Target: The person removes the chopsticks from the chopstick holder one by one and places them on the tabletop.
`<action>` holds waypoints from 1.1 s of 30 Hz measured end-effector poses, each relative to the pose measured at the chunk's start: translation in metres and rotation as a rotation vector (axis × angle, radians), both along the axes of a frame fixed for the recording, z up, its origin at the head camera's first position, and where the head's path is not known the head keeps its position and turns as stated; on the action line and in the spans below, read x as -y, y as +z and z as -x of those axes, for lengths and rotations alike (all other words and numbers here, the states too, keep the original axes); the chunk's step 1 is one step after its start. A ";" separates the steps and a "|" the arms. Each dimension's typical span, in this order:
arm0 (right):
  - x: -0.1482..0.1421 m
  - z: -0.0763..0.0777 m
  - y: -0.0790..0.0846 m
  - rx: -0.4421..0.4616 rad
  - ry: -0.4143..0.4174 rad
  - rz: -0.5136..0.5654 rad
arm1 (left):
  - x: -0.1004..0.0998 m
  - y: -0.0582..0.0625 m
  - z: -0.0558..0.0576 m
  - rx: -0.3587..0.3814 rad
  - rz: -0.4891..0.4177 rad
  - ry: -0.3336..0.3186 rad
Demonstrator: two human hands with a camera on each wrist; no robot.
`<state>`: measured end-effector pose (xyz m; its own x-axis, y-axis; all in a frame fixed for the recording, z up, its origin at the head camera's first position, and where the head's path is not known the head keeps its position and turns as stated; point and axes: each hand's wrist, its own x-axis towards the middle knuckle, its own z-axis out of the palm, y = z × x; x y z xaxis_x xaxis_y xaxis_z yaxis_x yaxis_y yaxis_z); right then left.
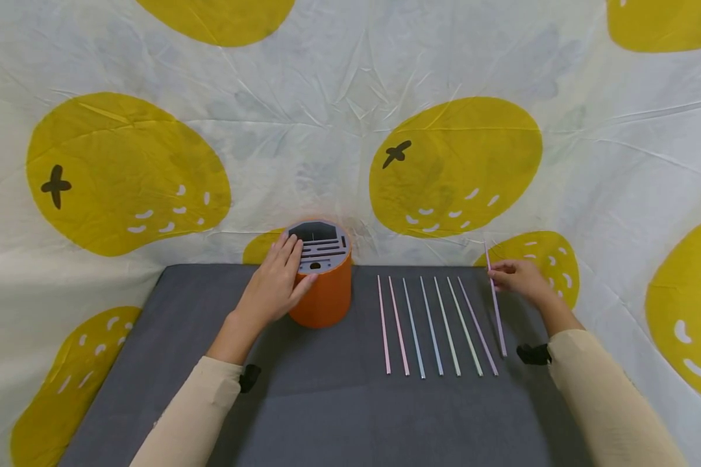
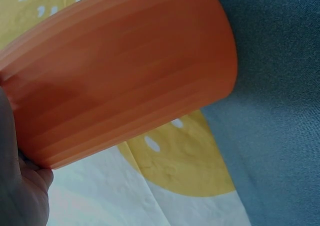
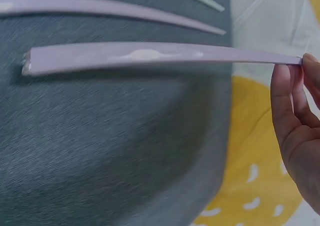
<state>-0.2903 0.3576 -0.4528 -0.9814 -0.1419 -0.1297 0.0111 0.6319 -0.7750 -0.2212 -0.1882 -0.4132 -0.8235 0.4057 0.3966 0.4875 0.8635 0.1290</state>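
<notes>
An orange cylindrical desk organizer point(image 1: 321, 298) stands upright on the table, its grey top point(image 1: 334, 259) cut with slots and a larger dark opening. My left hand point(image 1: 274, 279) rests on its left rim, fingers straight over the top and thumb against the side; the left wrist view shows the orange wall point(image 2: 130, 71) close up. Between thumb and fingers, my right hand point(image 1: 516, 277) pinches a thin, straight lavender stick point(image 1: 496, 305) near its far end. Its near end point(image 3: 45, 60), with a shiny tip, hangs low over the cloth.
Several pastel sticks point(image 1: 441, 324) lie side by side between the organizer and my right hand, in pink, blue, green and lavender. Dark grey cloth point(image 1: 327, 415) covers the table. Right behind its back edge hangs a white curtain point(image 1: 304, 162) with yellow fruit prints.
</notes>
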 end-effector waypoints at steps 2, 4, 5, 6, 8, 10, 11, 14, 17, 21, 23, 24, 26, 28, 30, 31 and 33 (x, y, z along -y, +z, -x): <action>-0.005 -0.001 -0.008 0.022 0.000 0.010 | 0.000 0.000 0.000 -0.001 0.001 -0.001; -0.010 -0.002 -0.015 0.049 -0.013 0.020 | 0.000 0.000 0.000 -0.005 0.002 -0.004; -0.012 -0.002 -0.019 0.059 -0.015 0.019 | 0.000 0.001 0.000 -0.007 0.001 -0.006; -0.014 -0.003 -0.022 0.068 -0.014 0.021 | 0.000 0.001 0.000 -0.007 0.000 -0.007; -0.015 -0.003 -0.027 0.084 -0.020 0.031 | 0.000 0.001 0.000 -0.005 0.000 -0.006; -0.015 -0.003 -0.032 0.097 -0.023 0.024 | 0.000 0.001 0.000 -0.002 0.000 -0.002; -0.015 -0.003 -0.034 0.102 -0.030 0.021 | 0.001 0.001 0.000 -0.001 0.000 0.000; -0.012 -0.004 -0.040 0.110 -0.050 0.003 | 0.001 0.001 0.000 0.002 0.000 0.003; -0.009 -0.005 -0.046 0.114 -0.074 -0.006 | 0.001 0.001 0.000 -0.001 -0.003 -0.002; -0.006 -0.007 -0.054 0.127 -0.109 0.005 | 0.000 0.001 0.001 -0.013 -0.006 -0.010; -0.005 -0.008 -0.058 0.131 -0.110 0.007 | 0.000 0.000 0.000 -0.020 -0.008 -0.015; -0.004 -0.009 -0.059 0.136 -0.116 0.006 | 0.000 0.000 0.000 -0.023 -0.009 -0.016; -0.003 -0.009 -0.061 0.141 -0.122 0.000 | 0.000 0.000 0.000 -0.028 -0.009 -0.018; -0.001 -0.010 -0.063 0.141 -0.126 -0.007 | 0.001 0.000 0.001 -0.035 -0.007 -0.018; 0.000 -0.010 -0.064 0.146 -0.147 -0.013 | 0.001 -0.001 0.001 -0.037 -0.006 -0.016; 0.001 -0.010 -0.064 0.143 -0.150 -0.020 | 0.001 -0.001 0.001 -0.038 -0.004 -0.016; 0.002 -0.010 -0.064 0.142 -0.160 -0.032 | 0.001 -0.001 0.001 -0.042 -0.005 -0.016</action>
<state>-0.2808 0.3557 -0.5170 -0.9625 0.0208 -0.2703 0.2210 0.6375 -0.7381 -0.2220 -0.1892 -0.4146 -0.7996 0.4163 0.4328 0.5060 0.8552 0.1122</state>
